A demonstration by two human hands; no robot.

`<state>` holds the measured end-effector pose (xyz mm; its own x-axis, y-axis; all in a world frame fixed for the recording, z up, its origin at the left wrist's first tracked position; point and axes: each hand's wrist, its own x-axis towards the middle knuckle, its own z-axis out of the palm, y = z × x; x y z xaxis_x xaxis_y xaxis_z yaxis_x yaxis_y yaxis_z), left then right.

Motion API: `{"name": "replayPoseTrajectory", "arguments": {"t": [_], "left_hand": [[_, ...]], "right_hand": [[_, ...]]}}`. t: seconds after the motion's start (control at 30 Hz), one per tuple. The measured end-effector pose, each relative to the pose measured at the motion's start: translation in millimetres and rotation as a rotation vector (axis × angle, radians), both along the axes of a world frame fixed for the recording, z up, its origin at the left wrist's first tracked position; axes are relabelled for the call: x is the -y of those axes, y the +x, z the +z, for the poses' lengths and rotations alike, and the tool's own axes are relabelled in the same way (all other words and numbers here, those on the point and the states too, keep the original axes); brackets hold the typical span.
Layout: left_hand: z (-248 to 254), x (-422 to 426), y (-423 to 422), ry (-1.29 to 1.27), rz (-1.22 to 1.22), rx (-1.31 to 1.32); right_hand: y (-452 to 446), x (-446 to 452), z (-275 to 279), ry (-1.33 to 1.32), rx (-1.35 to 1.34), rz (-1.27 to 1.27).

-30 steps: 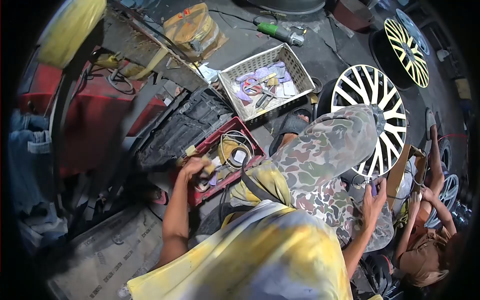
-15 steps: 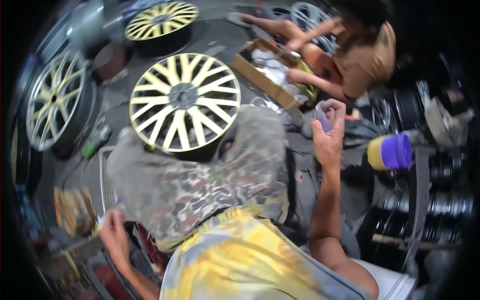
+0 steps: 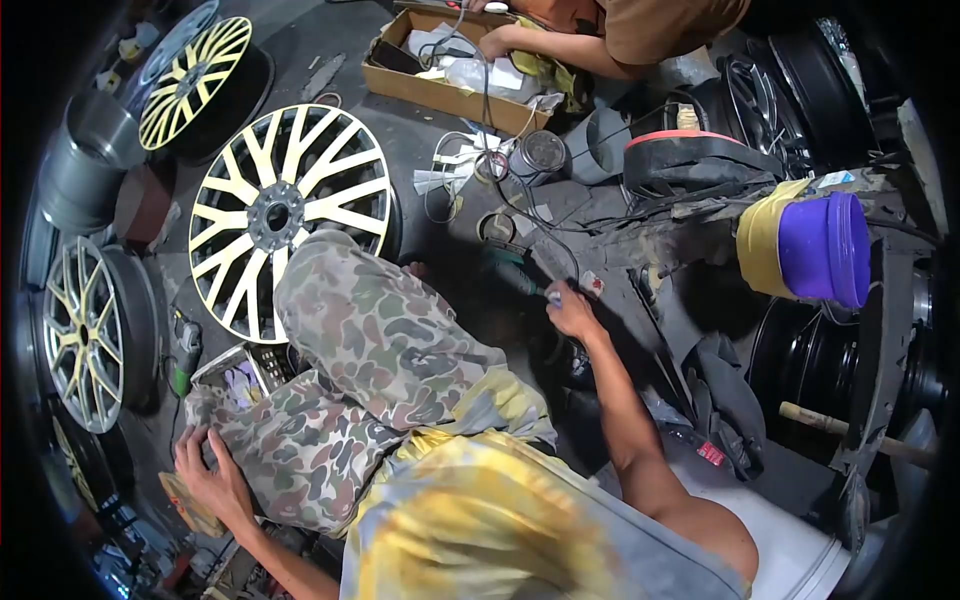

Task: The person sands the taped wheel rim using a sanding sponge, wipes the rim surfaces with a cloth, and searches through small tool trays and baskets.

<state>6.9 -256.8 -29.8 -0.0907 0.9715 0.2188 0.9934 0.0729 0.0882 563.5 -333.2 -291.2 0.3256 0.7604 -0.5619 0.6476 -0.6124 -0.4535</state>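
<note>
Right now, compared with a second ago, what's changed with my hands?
Your right hand has moved from beside the spoked wheel rightward, down to a green tool; its grip is unclear. Your left hand left the red crate for the side of the camouflage trousers. The wheel stays ahead of you.

Dark workshop floor (image 3: 300, 42) around you, pale-spoked alloy wheel (image 3: 328, 210) at your eleven o'clock, silver-rimmed wheel (image 3: 83, 330) and green-bodied angle grinder (image 3: 187, 345) at ten, open cardboard box (image 3: 440, 97) at twelve, metal can (image 3: 540, 152) just beside it
</note>
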Motion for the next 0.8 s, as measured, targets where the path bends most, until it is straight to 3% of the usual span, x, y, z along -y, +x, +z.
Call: {"name": "replayPoseTrajectory", "arguments": {"t": [0.1,0.3,0.37,0.43,0.5,0.6,0.8], "left_hand": [[-2,-1,0,-0.016,-0.012,-0.006],[5,-3,12,0.0,0.029,-0.066],[5,-4,15,0.003,0.004,-0.005],[1,-3,12,0.004,-0.006,-0.006],[-5,3,1,0.007,0.037,0.001],[-16,14,-24,-0.012,0.102,0.05],[-26,35,-38,-0.001,0.191,0.001]], "right_hand": [[-4,13,-11,-0.16,0.012,0.046],[-46,5,-27,0.032,-0.016,0.128],[-50,-6,-14,-0.065,-0.132,0.161],[-44,-4,-3,-0.104,-0.108,0.156],[-27,4,-6,-0.224,0.15,0.142],[-5,24,-8,-0.376,0.055,0.15],[-54,37,-80,-0.205,0.002,0.238]]}}
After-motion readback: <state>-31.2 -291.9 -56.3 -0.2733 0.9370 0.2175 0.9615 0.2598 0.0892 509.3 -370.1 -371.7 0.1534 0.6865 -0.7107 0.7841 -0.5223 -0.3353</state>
